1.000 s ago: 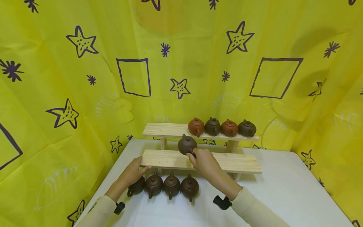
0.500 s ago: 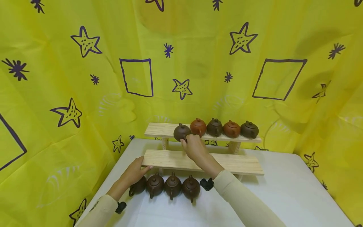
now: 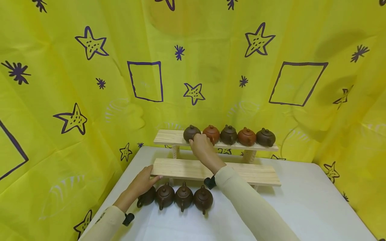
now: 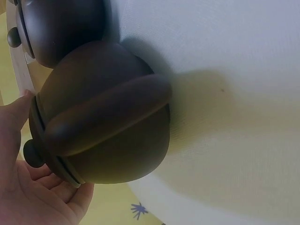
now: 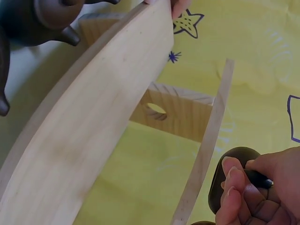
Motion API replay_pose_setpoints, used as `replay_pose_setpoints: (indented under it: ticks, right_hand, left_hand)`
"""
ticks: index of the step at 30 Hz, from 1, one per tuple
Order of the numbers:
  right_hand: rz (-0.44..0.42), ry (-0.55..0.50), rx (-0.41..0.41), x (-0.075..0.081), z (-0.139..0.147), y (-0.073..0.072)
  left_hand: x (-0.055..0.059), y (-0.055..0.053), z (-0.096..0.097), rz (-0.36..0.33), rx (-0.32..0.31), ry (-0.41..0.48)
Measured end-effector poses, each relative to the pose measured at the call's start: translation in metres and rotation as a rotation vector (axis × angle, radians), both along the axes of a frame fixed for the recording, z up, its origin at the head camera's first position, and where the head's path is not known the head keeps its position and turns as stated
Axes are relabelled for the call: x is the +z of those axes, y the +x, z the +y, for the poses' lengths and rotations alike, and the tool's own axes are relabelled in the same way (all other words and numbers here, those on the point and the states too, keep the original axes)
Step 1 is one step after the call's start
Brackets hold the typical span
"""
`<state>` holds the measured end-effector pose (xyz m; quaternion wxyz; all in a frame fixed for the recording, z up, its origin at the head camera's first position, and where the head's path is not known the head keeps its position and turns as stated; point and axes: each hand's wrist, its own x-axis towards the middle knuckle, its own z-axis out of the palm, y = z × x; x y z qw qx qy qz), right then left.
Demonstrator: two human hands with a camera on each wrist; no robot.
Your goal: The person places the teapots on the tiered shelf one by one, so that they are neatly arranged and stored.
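Note:
My right hand [image 3: 201,147] pinches the handle of a dark brown teapot [image 3: 190,133], which sits at the left end of a row on the upper wooden shelf [image 3: 169,136]. In the right wrist view, fingers curl at that teapot's [image 5: 218,180] handle beside the upper board's edge. My left hand [image 3: 143,182] grips the left end of the lower wooden shelf [image 3: 178,168], thumb along its front edge. Just below that hand, a brown teapot [image 3: 147,196] stands on the table, partly covered by it; its handle fills the middle of the left wrist view.
Beside the held teapot stand a reddish teapot [image 3: 211,133], a dark one [image 3: 228,135], another reddish one [image 3: 246,137] and a dark one [image 3: 265,138]. Several brown teapots [image 3: 184,197] line the white table [image 3: 301,201] before the lower shelf. A yellow patterned curtain [image 3: 211,50] surrounds the table.
My right hand has carried the dark brown teapot up and left from above the lower shelf onto the upper shelf. My left hand keeps its place on the lower shelf.

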<state>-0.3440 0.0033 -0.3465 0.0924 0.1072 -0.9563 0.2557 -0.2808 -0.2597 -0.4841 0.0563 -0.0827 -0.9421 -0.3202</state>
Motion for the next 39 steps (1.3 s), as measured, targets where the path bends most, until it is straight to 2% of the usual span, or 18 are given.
replay_pose_setpoints:
  ticks: [7, 21, 32, 39]
  right_hand:
    - [-0.052, 0.004, -0.019, 0.002, -0.006, -0.005]
    - [0.008, 0.005, -0.053, -0.004, -0.004, -0.014]
    - [0.027, 0.018, -0.039, -0.004, 0.002, -0.012]
    - [0.051, 0.007, 0.002, -0.006, 0.011, -0.003]
  left_hand:
    - [-0.001, -0.002, 0.0, -0.003, -0.001, 0.006]
    - [-0.003, -0.002, -0.001, -0.011, -0.003, -0.003]
    - [-0.003, -0.002, -0.001, -0.003, -0.001, -0.009]
    - [-0.003, -0.003, -0.002, -0.008, 0.013, -0.005]
